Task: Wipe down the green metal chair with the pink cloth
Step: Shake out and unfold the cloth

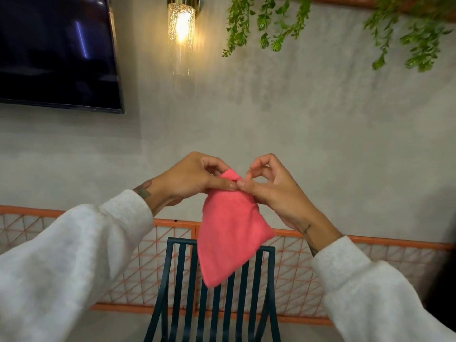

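Pink cloth (229,233) pinched between both hands' grips, above green chair (212,292)

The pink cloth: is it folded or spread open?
Folded: the pink cloth hangs as a doubled triangle, pinched at its top by both hands.

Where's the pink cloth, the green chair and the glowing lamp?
pink cloth (229,233), head view, middle of the hanging fabric.
green chair (181,280), head view, a slat of the backrest.
lamp (181,28), head view, the lit glass shade.
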A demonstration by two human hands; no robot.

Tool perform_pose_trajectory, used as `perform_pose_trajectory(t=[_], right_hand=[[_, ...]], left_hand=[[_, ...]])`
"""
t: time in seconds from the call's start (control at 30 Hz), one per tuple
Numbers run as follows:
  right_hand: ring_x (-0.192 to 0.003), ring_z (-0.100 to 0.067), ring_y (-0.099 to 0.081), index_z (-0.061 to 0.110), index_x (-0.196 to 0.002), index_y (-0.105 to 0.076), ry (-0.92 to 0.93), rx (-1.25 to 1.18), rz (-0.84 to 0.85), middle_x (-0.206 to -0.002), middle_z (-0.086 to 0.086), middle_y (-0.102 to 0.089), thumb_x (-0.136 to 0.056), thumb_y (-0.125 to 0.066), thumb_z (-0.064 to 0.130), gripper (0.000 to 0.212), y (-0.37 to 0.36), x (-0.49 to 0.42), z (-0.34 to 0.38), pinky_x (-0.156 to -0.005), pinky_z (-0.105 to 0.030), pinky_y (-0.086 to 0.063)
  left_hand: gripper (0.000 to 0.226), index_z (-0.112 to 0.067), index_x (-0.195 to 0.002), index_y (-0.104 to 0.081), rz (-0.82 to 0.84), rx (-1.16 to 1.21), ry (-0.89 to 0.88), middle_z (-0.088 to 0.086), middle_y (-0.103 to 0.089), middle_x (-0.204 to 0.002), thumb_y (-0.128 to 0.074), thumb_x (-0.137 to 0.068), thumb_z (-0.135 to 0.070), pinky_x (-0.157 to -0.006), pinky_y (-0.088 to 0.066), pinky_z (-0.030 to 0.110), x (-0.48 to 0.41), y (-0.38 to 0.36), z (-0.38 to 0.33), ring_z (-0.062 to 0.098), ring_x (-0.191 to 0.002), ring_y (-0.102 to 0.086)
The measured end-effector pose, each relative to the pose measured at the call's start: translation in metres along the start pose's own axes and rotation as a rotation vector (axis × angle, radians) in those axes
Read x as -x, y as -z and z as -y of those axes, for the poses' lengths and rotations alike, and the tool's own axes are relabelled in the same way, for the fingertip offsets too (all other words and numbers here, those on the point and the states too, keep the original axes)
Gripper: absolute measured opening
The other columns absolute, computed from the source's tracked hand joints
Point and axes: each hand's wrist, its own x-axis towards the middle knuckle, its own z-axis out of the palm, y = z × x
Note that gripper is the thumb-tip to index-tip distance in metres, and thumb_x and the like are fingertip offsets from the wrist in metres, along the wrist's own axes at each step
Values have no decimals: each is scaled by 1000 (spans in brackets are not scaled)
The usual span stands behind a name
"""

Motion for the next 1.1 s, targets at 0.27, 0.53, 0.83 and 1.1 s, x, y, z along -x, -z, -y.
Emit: perform_pose_trajectory(t=[0.27,0.53,0.83,1.1], right_hand=[[-85,-18,-72,16,-97,-74,-233,154,66,-92,-4,-77,-84,-78,18,14,6,29,-42,-82,-32,-57],[-86,-23,-70,8,-91,-71,-187,-77,-189,-88,-9,-72,-90,-68,2,7,25,6,-19,-80,-41,-60],[-76,-18,-58,20,-99,-49,-205,-229,-63,-80,-1,-58,-105,-47,26,8,5,2,-21,-69,-41,-54],[-77,-19,-68,7,-112,-66,-537,-343,-157,-95,-11,-72,-96,-65,26,25,-13,12,-67,-70,-35,-57]], left_hand=[[10,-8,-86,-71,-137,110,111,9,-68,-86,-76,-80,-13,-76,-47,33,-2,19,14,18,-81,-62],[12,-2,-98,-70,-112,395,176,9,-70,-93,-65,-87,-4,-82,-56,32,10,16,44,19,-89,-66],[22,-16,-108,-63,31,529,160,0,-60,-84,-58,-92,-29,-70,-51,30,7,22,28,13,-77,-57],[14,-21,-98,-55,-61,537,442,0,-56,-79,-46,-102,-30,-47,-51,24,18,0,72,10,-62,-54]])
